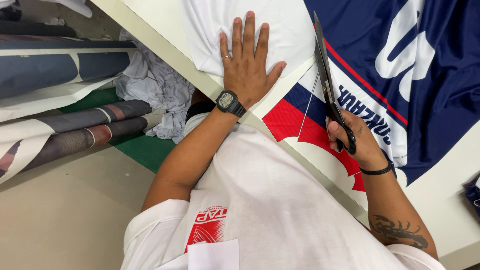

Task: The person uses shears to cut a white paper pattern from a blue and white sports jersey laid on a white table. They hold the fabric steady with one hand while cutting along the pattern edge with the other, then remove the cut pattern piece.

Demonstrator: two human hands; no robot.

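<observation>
A worker's right hand (350, 136) was clamped around the black handles of a long pair of scissors (327, 85), fingers through the loops, the blades standing nearly together and pointing away from the body along the edge where printed fabric (430, 75) met its white margin. The blades lay on that cloth, a navy, red and white sports-shirt panel spread flat on the pale cutting table (440, 200). To the left of the scissors, the left hand (247, 62) lay open and gripped nothing, fingers spread and palm pressed down on a piece of white fabric (210, 30), apparently to keep the material from shifting under the blades. A black digital watch (229, 102) sat on that wrist; a thin dark band (376, 171) circled the other. The worker wore a white T-shirt (270, 210) with a red print. Further left of the scissors, beyond the table's edge, crumpled white offcuts (155, 85) and rolls of printed fabric (65, 130) lay on the floor.
</observation>
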